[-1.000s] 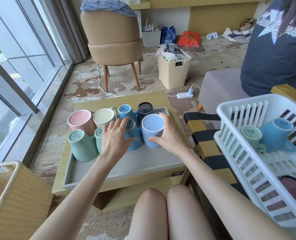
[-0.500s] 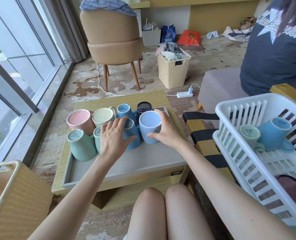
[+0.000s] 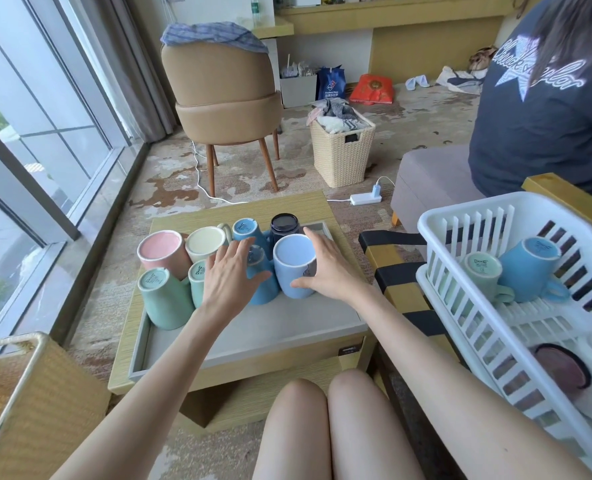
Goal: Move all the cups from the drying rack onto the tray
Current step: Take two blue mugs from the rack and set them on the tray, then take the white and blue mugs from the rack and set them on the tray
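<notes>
A grey tray point(image 3: 287, 330) lies on a low wooden table and holds several upside-down cups. My right hand point(image 3: 327, 268) is wrapped around a light blue cup point(image 3: 292, 263) standing on the tray, thumb in front and fingers behind. My left hand point(image 3: 230, 280) rests with spread fingers over a blue cup point(image 3: 263, 292) beside it. Pink point(image 3: 161, 252), cream point(image 3: 204, 241), blue point(image 3: 245, 229), dark navy point(image 3: 284, 224) and green point(image 3: 162, 297) cups stand behind and to the left. The white drying rack point(image 3: 460, 282) on the right holds a green cup point(image 3: 483, 273), a blue cup point(image 3: 528, 268) and a mauve cup point(image 3: 561, 372).
A woven basket point(image 3: 20, 403) stands at the lower left beside the table. A seated person point(image 3: 547, 109) is at the far right behind the rack. A tan chair point(image 3: 225, 98), a wicker hamper point(image 3: 343, 150) and a power strip point(image 3: 365, 199) are on the floor beyond. My knees point(image 3: 325, 427) are below the table edge.
Both hands stay on the same cups. The light blue cup has shifted slightly toward the blue cup and the dark navy cup.
</notes>
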